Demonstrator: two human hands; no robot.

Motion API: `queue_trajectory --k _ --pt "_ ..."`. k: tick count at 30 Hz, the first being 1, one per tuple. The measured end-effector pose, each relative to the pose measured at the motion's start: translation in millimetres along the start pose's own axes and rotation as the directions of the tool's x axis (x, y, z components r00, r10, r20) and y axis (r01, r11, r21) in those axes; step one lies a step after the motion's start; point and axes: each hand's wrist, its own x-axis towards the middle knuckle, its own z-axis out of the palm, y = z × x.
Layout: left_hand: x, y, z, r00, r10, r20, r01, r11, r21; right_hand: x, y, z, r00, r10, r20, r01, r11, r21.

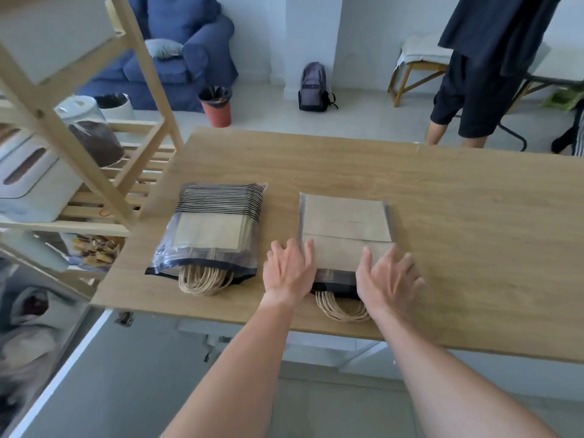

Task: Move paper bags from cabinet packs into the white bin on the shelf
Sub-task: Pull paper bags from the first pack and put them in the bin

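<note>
Two clear plastic packs of brown paper bags lie side by side on the wooden table [442, 200]. The left pack [210, 230] has black stripes at its far end, and twine handles spill out of its near opening. The right pack [346, 229] also shows twine handles [339, 309] at the near edge. My left hand [289, 270] rests with fingers spread on the right pack's near left corner. My right hand [387, 276] lies flat with fingers apart on its near right corner. Neither hand holds anything. A white bin [30, 181] sits on the wooden shelf [94, 213] at left.
The wooden shelf rack stands against the table's left end, holding a lidded jar [90, 131] and small items below. A person in dark clothes [474, 74] stands beyond the table's far right. A blue armchair [177, 52], red waste bin [216, 105] and backpack [313, 88] are on the floor behind.
</note>
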Motion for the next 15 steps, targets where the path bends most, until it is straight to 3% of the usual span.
queue_trajectory --k 4,8,11,15 --pt "-23 -35 -44 0.981 0.112 -0.156 -0.118 0.992 -0.034 -37 -27 -6 0.981 -0.19 -0.038 0.193 0.975 0.113" --pt "-38 -86 -78 0.934 0.116 -0.338 -0.094 0.992 0.079 -87 -64 1 0.925 -0.379 -0.018 0.377 0.912 0.159" --pt "-46 -122 -92 0.901 0.067 -0.428 0.009 0.985 0.173 -114 -88 13 0.85 -0.514 0.114 0.483 0.848 0.218" --pt "-53 -160 -96 0.906 0.074 -0.417 0.062 0.951 0.303 -144 -115 26 0.748 -0.596 0.292 0.525 0.8 0.289"
